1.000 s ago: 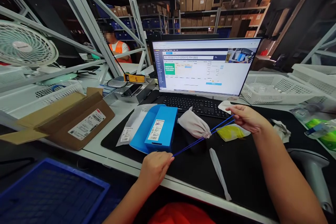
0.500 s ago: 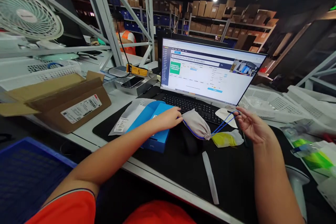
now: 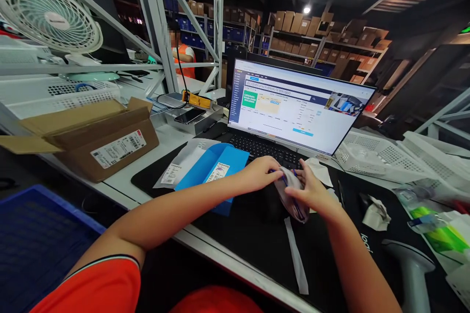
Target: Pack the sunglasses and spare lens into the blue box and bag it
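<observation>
A small grey drawstring pouch (image 3: 290, 194) with a blue cord lies on the black desk mat (image 3: 257, 225) in front of the keyboard (image 3: 262, 148). My left hand (image 3: 261, 172) grips the pouch's left end with curled fingers. My right hand (image 3: 311, 192) closes over its right side, with the blue cord running under the fingers. A blue box (image 3: 212, 172) with a white label sits just left of my left hand.
A monitor (image 3: 296, 105) stands behind the keyboard. An open cardboard box (image 3: 96, 138) and a fan (image 3: 51, 17) are at the left, white baskets (image 3: 370, 154) and a barcode scanner (image 3: 413, 269) at the right. A blue bin (image 3: 35, 239) sits below. A person in orange stands far back.
My hands first pulled the blue cords apart. Both then came together onto the pouch, the right hand moving left from beside the keyboard. The yellow item beside the pouch is now hidden.
</observation>
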{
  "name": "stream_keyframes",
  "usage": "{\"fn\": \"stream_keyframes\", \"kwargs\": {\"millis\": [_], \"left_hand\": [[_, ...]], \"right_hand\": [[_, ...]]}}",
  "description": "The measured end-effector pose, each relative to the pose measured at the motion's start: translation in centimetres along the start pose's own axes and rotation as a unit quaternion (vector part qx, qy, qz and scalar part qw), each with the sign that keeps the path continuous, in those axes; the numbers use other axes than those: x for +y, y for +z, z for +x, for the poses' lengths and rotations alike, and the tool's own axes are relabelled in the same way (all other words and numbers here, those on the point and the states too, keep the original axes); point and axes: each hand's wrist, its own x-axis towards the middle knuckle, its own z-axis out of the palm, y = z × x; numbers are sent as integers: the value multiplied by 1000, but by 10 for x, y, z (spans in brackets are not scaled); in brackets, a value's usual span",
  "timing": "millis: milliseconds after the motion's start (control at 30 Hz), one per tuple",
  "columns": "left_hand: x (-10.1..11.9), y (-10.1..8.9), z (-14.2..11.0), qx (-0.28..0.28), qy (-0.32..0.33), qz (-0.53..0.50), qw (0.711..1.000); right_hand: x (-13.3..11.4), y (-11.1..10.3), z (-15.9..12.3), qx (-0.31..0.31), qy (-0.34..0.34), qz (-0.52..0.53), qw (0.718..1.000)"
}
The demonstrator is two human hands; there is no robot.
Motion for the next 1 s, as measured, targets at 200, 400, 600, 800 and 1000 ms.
{"fn": "stream_keyframes", "kwargs": {"millis": [200,400,600,800,1000], "left_hand": [[30,8,-14,95,90,33,991],[-6,-3,-35,12,126,240,962],[-34,10,-36,-155,150,384,898],[-9,22,-53,-117,200,417,879],[2,58,-91,-33,239,378,894]], "right_hand": [[-10,-2,-13,38,-49,-51,997],[-11,-46,-5,183,-9,272,945],[-19,-30,-8,271,-80,360,889],[-29,21,-27,289,-150,155,933],[-30,46,-35,72,-224,-156,959]]}}
